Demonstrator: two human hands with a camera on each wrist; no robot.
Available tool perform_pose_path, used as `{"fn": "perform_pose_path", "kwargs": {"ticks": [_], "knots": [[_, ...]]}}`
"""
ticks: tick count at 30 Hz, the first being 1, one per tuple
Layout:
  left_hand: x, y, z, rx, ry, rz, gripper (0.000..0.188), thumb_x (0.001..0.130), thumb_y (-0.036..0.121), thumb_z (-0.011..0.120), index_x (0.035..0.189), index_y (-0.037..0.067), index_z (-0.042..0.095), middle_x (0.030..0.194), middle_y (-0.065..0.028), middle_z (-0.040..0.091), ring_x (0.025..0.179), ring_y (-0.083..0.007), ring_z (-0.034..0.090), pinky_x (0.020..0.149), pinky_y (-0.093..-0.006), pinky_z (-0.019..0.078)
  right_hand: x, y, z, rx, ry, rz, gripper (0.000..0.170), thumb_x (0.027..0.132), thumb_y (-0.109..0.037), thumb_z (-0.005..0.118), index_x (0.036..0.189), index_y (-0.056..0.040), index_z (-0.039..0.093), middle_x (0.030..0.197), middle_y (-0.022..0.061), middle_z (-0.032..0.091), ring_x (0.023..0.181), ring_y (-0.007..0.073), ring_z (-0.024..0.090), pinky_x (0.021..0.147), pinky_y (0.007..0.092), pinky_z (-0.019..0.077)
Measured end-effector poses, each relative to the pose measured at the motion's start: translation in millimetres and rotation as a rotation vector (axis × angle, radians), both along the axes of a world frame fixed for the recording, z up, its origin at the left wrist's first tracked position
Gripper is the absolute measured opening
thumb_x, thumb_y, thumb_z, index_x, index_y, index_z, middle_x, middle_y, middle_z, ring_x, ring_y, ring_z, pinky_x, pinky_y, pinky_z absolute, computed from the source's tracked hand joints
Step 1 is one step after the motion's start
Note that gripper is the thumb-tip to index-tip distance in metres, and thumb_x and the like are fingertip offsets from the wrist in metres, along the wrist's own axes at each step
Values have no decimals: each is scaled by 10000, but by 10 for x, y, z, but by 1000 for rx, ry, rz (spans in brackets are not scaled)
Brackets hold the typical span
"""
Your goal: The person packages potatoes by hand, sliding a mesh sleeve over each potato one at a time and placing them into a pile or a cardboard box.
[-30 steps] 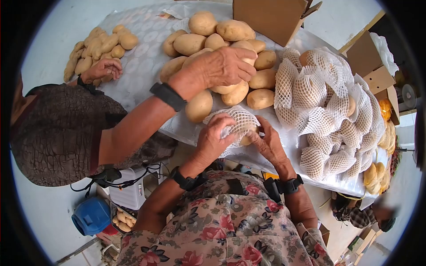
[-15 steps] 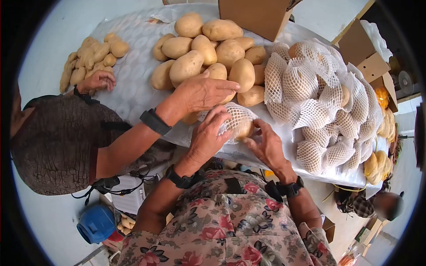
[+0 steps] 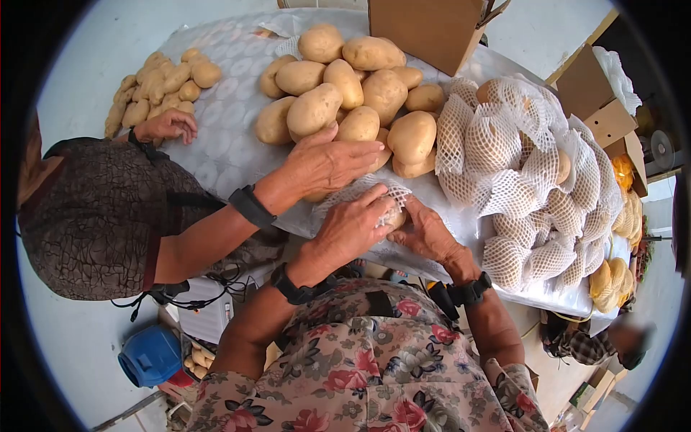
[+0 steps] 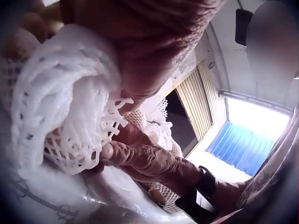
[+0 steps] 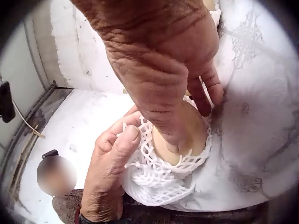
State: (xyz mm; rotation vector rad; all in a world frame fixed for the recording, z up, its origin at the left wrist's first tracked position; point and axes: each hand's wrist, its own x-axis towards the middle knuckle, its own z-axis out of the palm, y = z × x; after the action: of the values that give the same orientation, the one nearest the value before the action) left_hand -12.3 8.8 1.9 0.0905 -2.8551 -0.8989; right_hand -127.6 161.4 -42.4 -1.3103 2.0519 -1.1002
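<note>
At the table's near edge, a tan potato [image 3: 394, 218] sits partly inside a white foam net sleeve [image 3: 365, 189]. My left hand [image 3: 351, 225] grips the sleeve and my right hand [image 3: 430, 235] holds the potato from the other side. In the right wrist view the bare end of the potato [image 5: 194, 123] shows through the sleeve's open mouth, with my right thumb against it; my left thumb [image 5: 125, 144] pinches the sleeve's rim. The left wrist view shows the bunched sleeve [image 4: 60, 98] beside my right hand [image 4: 154, 161].
Another person's hand [image 3: 327, 164] reaches in from the left, touching the bare potato pile [image 3: 313, 108]. Netted potatoes [image 3: 497, 140] are heaped on the right. A smaller pile [image 3: 162, 83] lies far left; a cardboard box [image 3: 425, 32] stands at the back.
The other person's hand has drawn back leftwards, leaving a potato at the pile's right front. My left hand has moved slightly right over the sleeve, covering more of it.
</note>
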Motion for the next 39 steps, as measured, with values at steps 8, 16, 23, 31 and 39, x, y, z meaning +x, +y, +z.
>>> {"fn": "perform_pose_path", "kwargs": {"ticks": [8,16,23,31,39], "knots": [[-63,5,-5,9,6,-58,273,771,100,636,1039,68,593,1184,-96,545,919,-328,607,765,-417,501,-66,70,13,70,-192,-182,443,754,-243,740,1033,-4,494,910,170,596,806,298,601,748,352,475],[-53,60,-45,-76,83,-28,344,721,112,688,1043,76,573,1174,-51,535,902,-304,611,748,-396,502,-92,128,-194,-63,-258,-304,275,813,-50,571,1081,5,550,850,118,651,767,161,606,706,285,483],[28,40,-26,-15,7,21,464,688,150,724,1099,84,518,1202,-45,516,897,-313,608,742,-390,504,-51,368,-88,-232,-572,-424,120,857,-83,551,958,-19,562,776,30,592,729,84,541,647,221,437],[-55,21,-117,-41,-44,122,480,697,185,719,1113,76,504,1245,-52,490,919,-324,604,742,-424,505,80,323,65,184,-318,-322,382,848,-119,555,1187,28,459,823,151,642,744,220,613,684,337,483],[23,76,-75,-123,-56,-29,559,690,142,719,1179,76,456,1276,-93,462,936,-337,600,753,-415,509,43,93,-276,98,-62,-351,216,797,-103,548,980,11,557,780,240,613,708,419,588,663,432,468]]}}
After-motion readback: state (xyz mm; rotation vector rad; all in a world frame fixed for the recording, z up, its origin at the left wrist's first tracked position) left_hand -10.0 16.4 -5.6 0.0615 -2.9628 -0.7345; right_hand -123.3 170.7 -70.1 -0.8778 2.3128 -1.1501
